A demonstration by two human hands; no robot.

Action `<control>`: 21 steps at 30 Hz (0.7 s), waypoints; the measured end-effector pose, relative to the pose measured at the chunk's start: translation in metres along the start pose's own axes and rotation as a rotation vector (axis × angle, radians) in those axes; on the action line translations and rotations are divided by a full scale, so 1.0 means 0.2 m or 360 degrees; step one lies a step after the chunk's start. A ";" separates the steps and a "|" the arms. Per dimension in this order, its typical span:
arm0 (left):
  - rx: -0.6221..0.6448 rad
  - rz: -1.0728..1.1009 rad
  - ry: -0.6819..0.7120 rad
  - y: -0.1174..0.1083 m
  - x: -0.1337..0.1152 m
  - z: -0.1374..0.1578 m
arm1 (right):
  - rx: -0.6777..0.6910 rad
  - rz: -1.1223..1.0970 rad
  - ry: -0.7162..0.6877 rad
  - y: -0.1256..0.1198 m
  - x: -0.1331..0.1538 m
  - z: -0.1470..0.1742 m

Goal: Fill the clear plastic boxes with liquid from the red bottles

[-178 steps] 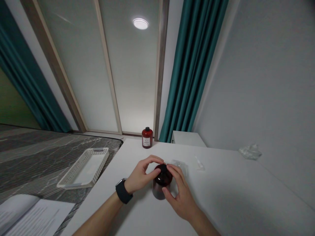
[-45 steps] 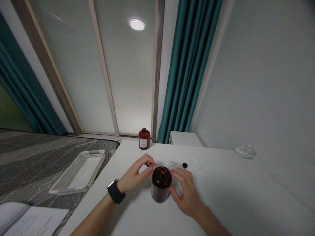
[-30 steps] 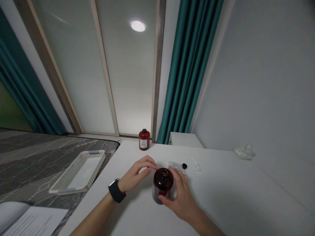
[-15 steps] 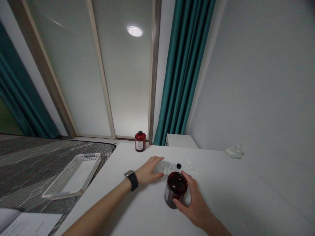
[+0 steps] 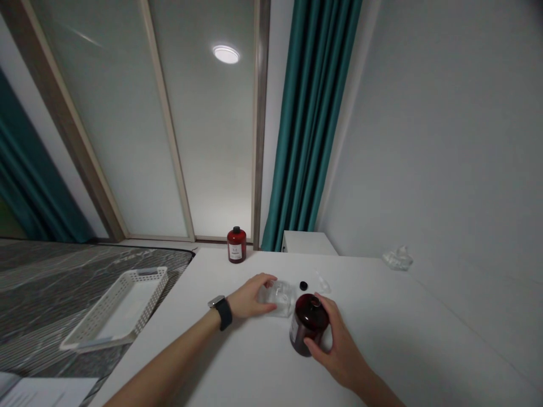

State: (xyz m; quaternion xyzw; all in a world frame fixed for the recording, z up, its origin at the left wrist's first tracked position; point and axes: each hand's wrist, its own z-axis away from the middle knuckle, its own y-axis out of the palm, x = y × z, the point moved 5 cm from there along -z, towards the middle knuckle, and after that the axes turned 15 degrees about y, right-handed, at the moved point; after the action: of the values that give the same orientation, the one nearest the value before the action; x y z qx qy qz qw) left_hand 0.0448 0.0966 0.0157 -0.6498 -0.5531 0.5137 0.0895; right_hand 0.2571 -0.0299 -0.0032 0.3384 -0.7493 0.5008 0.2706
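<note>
My right hand (image 5: 333, 339) is wrapped around a dark red bottle (image 5: 307, 322), fingers at its far side and thumb in front. The bottle has a pale label on its left side and its neck shows no cap. Left of it, my left hand (image 5: 253, 297), with a dark-banded watch on the wrist, has its thumb and fingers around the left end of a clear plastic container (image 5: 280, 298) lying on the white table (image 5: 254, 362); its exact kind is hard to make out. A small black cap (image 5: 303, 286) lies just beyond the bottle.
At the table's far edge stands another red bottle (image 5: 236, 245) with a black cap. Thin clear plastic (image 5: 323, 282) lies past the black cap. Crumpled plastic (image 5: 397, 259) sits far right by the wall. On the left are a white basket (image 5: 68, 342) and an open book (image 5: 51, 391).
My left hand has closed in around the clear container, which now shows more plainly between its fingers. The bottle in my right hand has shifted slightly right, away from the container.
</note>
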 end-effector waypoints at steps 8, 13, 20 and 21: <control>-0.0021 0.0023 -0.0217 -0.04 0.03 0.16 | 0.0158 -0.0242 0.0254 0.08 -0.02 -0.12; -0.0066 -0.0056 -0.0302 -0.03 0.01 0.18 | 0.0238 -0.0299 0.0147 0.08 0.04 -0.22; -0.0056 -0.0092 -0.0243 -0.08 -0.01 0.22 | 0.0286 -0.0282 0.0081 0.10 0.07 -0.31; -0.0064 -0.0089 -0.0244 -0.09 0.00 0.23 | 0.0291 -0.0302 0.0100 0.11 0.06 -0.31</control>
State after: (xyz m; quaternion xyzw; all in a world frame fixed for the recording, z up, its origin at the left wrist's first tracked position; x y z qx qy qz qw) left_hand -0.0020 0.0826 0.0079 -0.5945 -0.5864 0.5481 0.0481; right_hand 0.2371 0.0301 0.0148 0.4152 -0.6563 0.5494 0.3082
